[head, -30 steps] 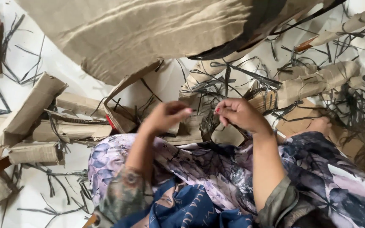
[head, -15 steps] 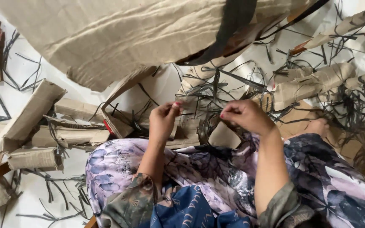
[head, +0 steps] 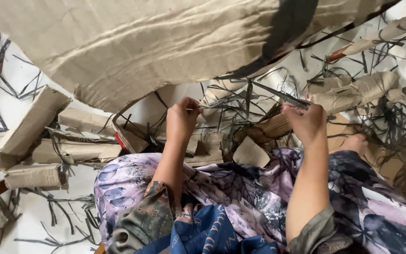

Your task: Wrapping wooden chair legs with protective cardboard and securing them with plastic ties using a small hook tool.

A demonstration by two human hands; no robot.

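**Both hands pinch a thin dark strip under a big cardboard sheet**

Starting at the left, there's a crumpled cardboard roll (head: pixel 29 124) lying on the white floor (head: pixel 5 101), its long axis slanting up to the right, with flatter torn cardboard pieces (head: pixel 74 150) stacked beside it, all dull brown and ribbed. Thin dark strips (head: pixel 52 211) lie scattered around them like cut grass.

Overhead, a big cardboard sheet (head: pixel 156 42) fills the top of the view, creased and wavy, with a dark band across its right part.

Now the middle: the left hand (head: pixel 182 117) is up, fingers pressed together, pinching one end of a thin dark strip (head: pixel 240 101). That strip runs nearly level, left to right, rising slightly toward the right hand (head: pixel 306 122), which pinches the other end with closed fingers. The strip sits just below the sheet's edge, over a tangle of more strips.

Below, a flowered purple cloth (head: pixel 240 197) covers the person's lap, soft and folded, with a small brown cardboard scrap (head: pixel 252 153) resting on it.

At the right, more cardboard rolls (head: pixel 363 87) lie in a heap, wrinkled and pale brown, tangled with dark strips.
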